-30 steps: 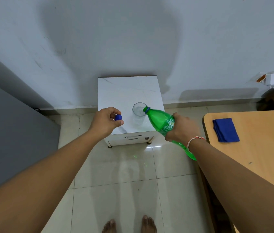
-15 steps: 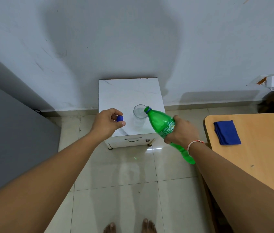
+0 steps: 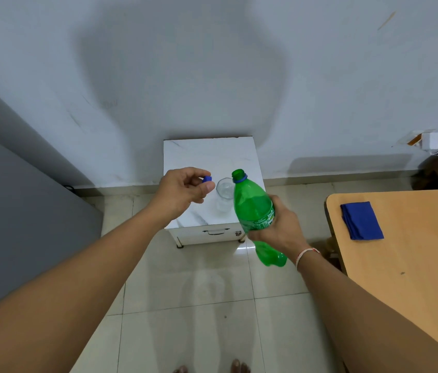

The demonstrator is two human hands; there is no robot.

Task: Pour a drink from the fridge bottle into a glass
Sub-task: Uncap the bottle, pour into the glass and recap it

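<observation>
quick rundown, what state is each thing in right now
green bottle: uncapped, near upright, held in the right hand
blue cap: off the bottle, pinched in the left hand
glass: upright on the white cabinet, fill level unclear
cabinet drawer: closed
blue cloth: folded, flat on the wooden table
</observation>
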